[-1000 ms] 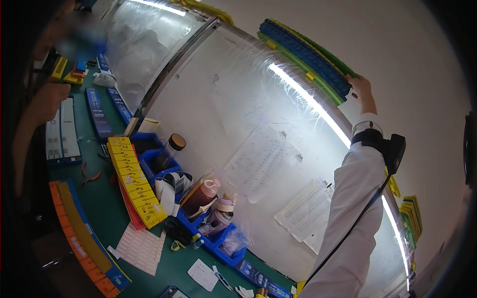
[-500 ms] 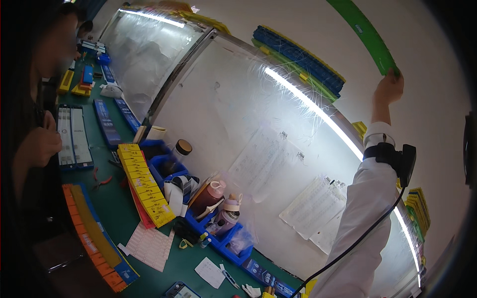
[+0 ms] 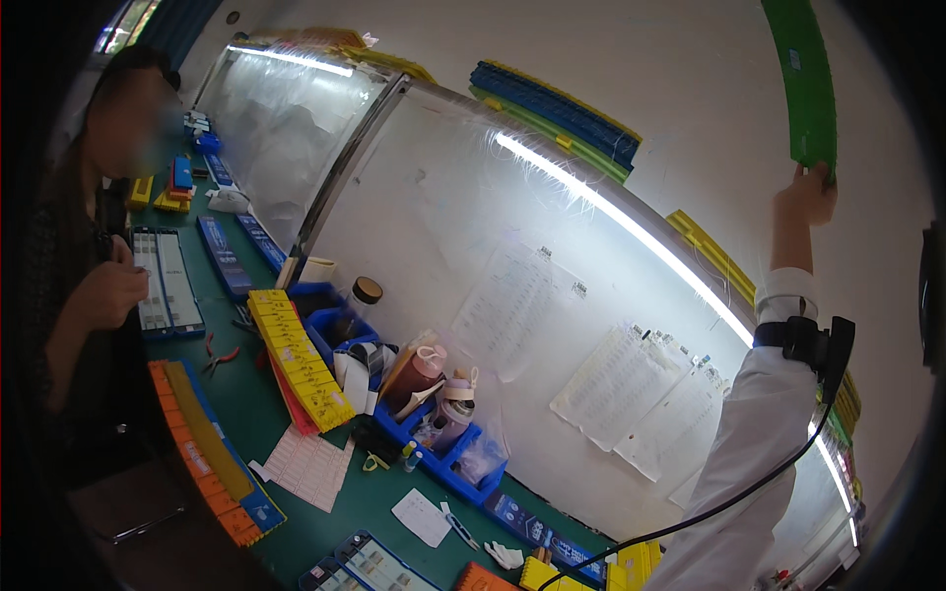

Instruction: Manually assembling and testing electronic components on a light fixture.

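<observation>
My right hand (image 3: 805, 200) is raised high at the upper right, its fingers closed on the lower end of a long green plastic strip (image 3: 808, 89). The strip stands nearly upright against the pale wall, has a small light label, and its upper end runs out of the picture. A black strap with a small device (image 3: 793, 338) circles my wrist over the white sleeve. Below and left of the hand, a yellow strip (image 3: 711, 251) lies on top of the partition. My left hand is not in view.
A lit partition (image 3: 414, 197) stands behind the green table (image 3: 374, 522). Blue bins (image 3: 483, 468) hold bottles. Yellow (image 3: 301, 360) and orange (image 3: 202, 458) strips lie nearby. Blue and green strips (image 3: 557, 113) are stacked on the partition. At left, a person's hand (image 3: 110, 291) is near a case.
The green strip and my right hand have shifted right in the picture, and the strip is more upright. The view has turned, so an orange piece and more of a case show at the bottom.
</observation>
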### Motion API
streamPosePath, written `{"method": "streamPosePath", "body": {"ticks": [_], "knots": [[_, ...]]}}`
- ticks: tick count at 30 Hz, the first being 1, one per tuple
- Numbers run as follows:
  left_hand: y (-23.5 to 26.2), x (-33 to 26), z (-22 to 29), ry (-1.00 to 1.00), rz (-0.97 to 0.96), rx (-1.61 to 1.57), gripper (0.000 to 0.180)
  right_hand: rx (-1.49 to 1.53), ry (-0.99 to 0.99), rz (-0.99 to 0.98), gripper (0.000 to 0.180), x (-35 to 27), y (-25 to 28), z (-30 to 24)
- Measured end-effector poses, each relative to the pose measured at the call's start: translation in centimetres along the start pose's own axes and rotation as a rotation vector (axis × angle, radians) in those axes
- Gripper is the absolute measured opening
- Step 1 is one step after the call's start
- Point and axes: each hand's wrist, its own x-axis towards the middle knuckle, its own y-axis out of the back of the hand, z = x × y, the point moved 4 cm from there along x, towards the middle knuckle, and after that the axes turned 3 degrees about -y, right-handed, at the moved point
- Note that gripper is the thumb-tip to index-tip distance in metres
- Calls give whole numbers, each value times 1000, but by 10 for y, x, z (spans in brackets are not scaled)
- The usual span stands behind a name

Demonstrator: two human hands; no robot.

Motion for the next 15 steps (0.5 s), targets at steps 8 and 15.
{"method": "streamPosePath", "body": {"ticks": [8, 15], "knots": [[-21, -25, 13, -36, -36, -8, 43, 219, -355, 123, 35, 50, 74, -27], [23, 36, 45, -618, -123, -536, 40, 119, -294, 57, 35, 86, 148, -44]]}}
